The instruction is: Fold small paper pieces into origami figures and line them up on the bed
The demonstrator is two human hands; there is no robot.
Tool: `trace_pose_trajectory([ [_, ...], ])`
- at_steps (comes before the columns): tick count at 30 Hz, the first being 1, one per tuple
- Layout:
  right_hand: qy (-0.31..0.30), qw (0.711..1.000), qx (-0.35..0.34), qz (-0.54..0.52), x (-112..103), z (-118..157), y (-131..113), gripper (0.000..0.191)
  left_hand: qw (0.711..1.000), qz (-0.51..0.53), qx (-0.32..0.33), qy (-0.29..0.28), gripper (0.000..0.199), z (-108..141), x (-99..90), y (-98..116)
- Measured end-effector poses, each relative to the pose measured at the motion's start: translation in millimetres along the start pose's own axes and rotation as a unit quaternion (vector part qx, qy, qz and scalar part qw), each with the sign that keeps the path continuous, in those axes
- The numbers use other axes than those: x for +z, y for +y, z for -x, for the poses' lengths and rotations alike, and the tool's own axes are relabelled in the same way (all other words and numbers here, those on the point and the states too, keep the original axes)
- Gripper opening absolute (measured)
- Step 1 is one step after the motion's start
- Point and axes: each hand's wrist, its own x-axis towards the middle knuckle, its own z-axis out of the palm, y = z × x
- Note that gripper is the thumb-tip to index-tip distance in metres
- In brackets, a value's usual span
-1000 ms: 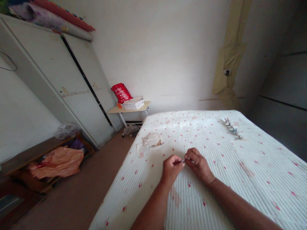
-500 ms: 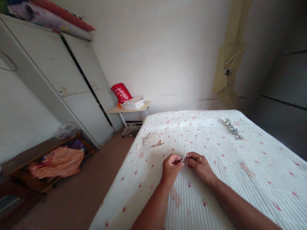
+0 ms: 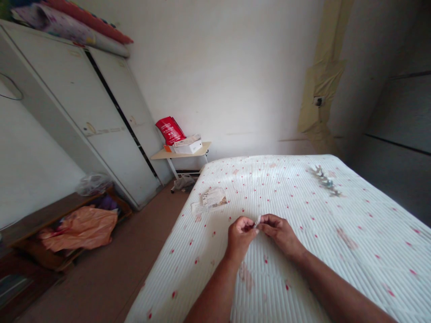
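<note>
A small piece of folded paper point(image 3: 257, 221), pale with grey marks, is pinched between my two hands above the bed point(image 3: 269, 197). My left hand point(image 3: 241, 235) holds its left side with thumb and fingers. On the other side, the fingertips of my right hand point(image 3: 279, 231) grip it too. Flat printed paper scraps point(image 3: 214, 198) lie on the bed, ahead and left of my hands. Several small folded paper pieces point(image 3: 325, 181) sit in a row toward the far right of the bed.
Beyond the bed's far left corner, a small table point(image 3: 164, 154) bears a red bag point(image 3: 170, 130) and a white box point(image 3: 191, 146). A grey cabinet point(image 3: 74, 85) and a low wooden bench point(image 3: 43, 211) with an orange plastic bag point(image 3: 84, 229) stand left.
The small paper between my fingertips has turned slightly and shows a paler side. Both hands have stayed almost in place.
</note>
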Motion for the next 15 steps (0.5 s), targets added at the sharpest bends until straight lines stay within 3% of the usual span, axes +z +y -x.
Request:
trace_pose_trajectory([
  [15, 0.023, 0.999, -0.014, 0.034, 3.2, -2.5, 5.1, 0.016, 0.999, -0.034, 0.031, -0.024, 0.015, 4.4, 3.5, 1.2],
])
